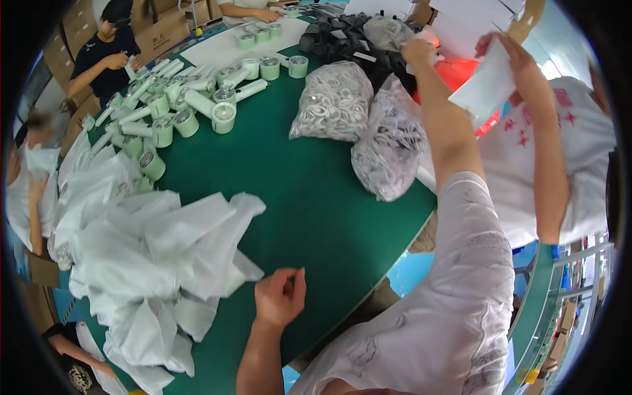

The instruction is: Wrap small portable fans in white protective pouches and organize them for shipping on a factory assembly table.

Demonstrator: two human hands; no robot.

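Observation:
My left hand (280, 297) hovers low over the green table (309, 243), its fingers loosely curled with nothing visible in them. Beside it, to the left, spreads a large heap of white pouches (158, 250). My right arm stretches far across to the right. At its end my right hand (421, 52) is at a red plastic bag (455, 76), close to a pile of black pieces (342, 43); its fingers are too hard to make out to tell what they hold. Below that arm lie two clear bags of pale cords, the near bag (388, 148) and the far bag (334, 99).
Many pale green handheld fans (224, 117) lie across the table's far left. A co-worker at the right holds up a white pouch (486, 85) near my right arm. Other people sit at the far side and the left. Cardboard boxes (161, 39) stand behind.

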